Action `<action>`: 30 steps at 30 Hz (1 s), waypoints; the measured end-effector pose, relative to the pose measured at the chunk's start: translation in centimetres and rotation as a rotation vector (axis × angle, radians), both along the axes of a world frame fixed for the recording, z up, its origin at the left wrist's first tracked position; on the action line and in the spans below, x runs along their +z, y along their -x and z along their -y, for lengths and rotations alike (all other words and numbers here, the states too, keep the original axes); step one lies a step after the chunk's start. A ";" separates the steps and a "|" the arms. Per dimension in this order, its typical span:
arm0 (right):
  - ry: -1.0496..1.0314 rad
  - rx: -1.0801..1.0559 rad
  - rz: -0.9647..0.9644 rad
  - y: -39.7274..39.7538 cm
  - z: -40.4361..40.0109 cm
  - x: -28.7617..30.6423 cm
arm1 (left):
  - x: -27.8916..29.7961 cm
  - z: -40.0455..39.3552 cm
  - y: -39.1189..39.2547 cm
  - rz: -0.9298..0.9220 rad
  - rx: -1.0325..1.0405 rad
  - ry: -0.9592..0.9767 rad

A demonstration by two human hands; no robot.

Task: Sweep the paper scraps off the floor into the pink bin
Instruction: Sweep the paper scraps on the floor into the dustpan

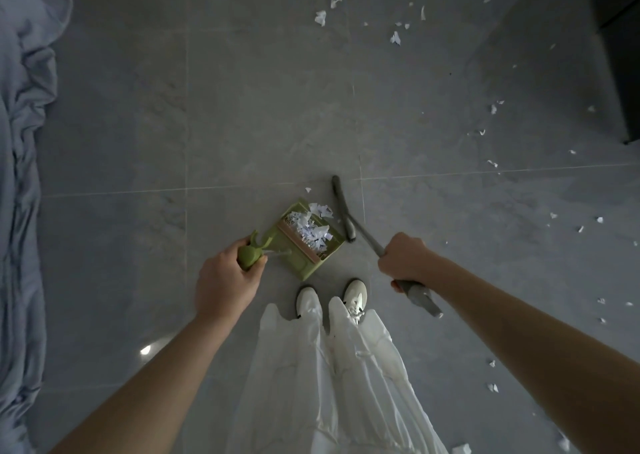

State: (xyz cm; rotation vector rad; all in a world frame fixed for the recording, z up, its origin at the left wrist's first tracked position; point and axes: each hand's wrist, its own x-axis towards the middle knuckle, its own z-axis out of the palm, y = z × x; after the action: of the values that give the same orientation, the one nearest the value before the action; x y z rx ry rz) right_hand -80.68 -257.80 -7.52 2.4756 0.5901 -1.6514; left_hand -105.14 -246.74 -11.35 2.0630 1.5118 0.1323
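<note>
The right hand (403,257) is gripping the grey handle of a broom (367,237), fingers wrapped round the shaft, with the butt end sticking out behind the wrist. From that hand the handle is running forward and to the left, down to the narrow grey broom head (341,207), which is lying on the floor (242,107) with its long axis pointing away from the person. The head is sitting just beside the right edge of a green dustpan (304,263). The left hand (225,280) is clutching the dustpan's upright green handle (251,254), holding the pan flat on the floor just ahead of the white shoes (355,297).

A heap of paper scraps (310,228) is already lying in the pan, with a few spilling over its far lip. More loose scraps (491,108) are lying scattered well off to the right and far ahead, all on the broom side, so the right hand is the nearer one to them. The pink bin is not in view. A blue bedsheet (20,141) is bunching along the left edge. Judging by this, the task is only partly done.
</note>
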 end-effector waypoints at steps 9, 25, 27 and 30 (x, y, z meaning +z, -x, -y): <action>-0.062 0.150 0.084 -0.8 -2.3 1.5 | 0.0 -0.6 0.4 0.034 0.101 0.022; -0.022 0.488 0.144 -0.3 -3.6 -0.6 | -0.2 -1.6 0.2 0.042 0.140 0.024; -0.017 0.515 0.136 0.4 -2.8 -0.5 | -0.2 -1.5 0.2 0.052 0.139 0.031; -0.008 0.527 0.108 1.2 -1.5 -0.3 | -0.1 -1.2 -0.2 0.069 0.129 0.025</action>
State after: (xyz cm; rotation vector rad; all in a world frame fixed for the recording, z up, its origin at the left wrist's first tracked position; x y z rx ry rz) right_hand -81.90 -256.30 -7.86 2.1357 1.1135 -1.3019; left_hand -104.96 -245.58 -11.44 1.9219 1.5959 0.2309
